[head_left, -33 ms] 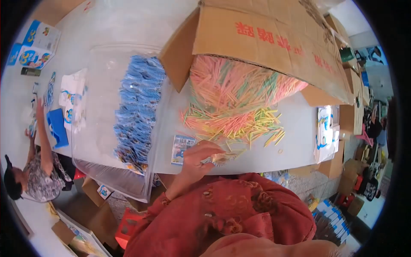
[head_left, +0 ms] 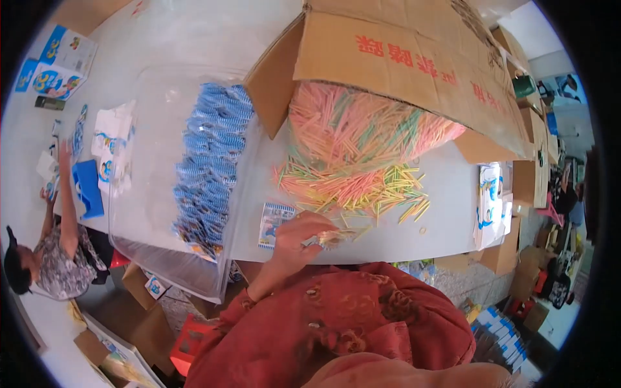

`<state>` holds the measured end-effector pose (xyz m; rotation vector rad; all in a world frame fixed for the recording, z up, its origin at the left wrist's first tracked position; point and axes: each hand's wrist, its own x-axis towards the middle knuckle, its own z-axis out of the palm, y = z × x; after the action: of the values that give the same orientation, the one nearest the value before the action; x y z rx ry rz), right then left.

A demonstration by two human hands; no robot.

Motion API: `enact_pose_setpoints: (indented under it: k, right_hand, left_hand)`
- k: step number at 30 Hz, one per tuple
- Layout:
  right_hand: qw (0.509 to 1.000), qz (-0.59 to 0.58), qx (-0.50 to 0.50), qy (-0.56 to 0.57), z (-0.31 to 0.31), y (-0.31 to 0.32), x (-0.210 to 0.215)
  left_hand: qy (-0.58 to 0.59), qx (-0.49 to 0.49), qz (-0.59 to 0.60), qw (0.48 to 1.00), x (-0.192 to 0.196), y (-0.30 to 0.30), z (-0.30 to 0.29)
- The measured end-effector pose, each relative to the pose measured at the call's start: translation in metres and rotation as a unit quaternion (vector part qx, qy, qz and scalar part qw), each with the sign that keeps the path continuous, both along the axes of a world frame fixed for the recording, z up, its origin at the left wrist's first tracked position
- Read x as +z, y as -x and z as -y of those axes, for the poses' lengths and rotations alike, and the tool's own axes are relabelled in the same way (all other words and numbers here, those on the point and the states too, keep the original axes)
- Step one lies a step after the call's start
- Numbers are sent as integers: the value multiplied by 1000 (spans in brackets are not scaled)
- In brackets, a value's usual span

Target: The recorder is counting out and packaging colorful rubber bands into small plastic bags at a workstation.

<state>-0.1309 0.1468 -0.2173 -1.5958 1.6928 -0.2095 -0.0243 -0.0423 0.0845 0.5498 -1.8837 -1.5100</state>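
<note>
My left hand (head_left: 299, 238) rests at the near edge of the white table (head_left: 446, 226), fingers closed on a small clear packet of thin sticks (head_left: 334, 237). Just left of it a small blue-and-white printed card (head_left: 274, 223) lies flat. Beyond the hand, a heap of pink, yellow and green sticks (head_left: 362, 149) spills onto the table from a large tipped cardboard box (head_left: 401, 58). My red patterned sleeve (head_left: 336, 323) fills the lower middle. My right hand is not visible.
A clear plastic bin (head_left: 145, 213) holding several blue packets (head_left: 210, 155) stands left of the sticks. Another person (head_left: 48, 265) at the far left reaches onto the table near a blue tray (head_left: 87, 189). Printed sheets (head_left: 490, 200) and cardboard boxes (head_left: 527, 174) sit at the right.
</note>
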Motion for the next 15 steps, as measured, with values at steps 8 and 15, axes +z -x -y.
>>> enact_pose_setpoints:
  k: [8,15]
  right_hand:
    - [985,47,-91,139,-17,35,-1]
    - [947,61,-165,268,-1,12,15]
  left_hand:
    - [-14,92,47,995,-8,-13,-47]
    - [-40,135,30,990,-23,-15,-100]
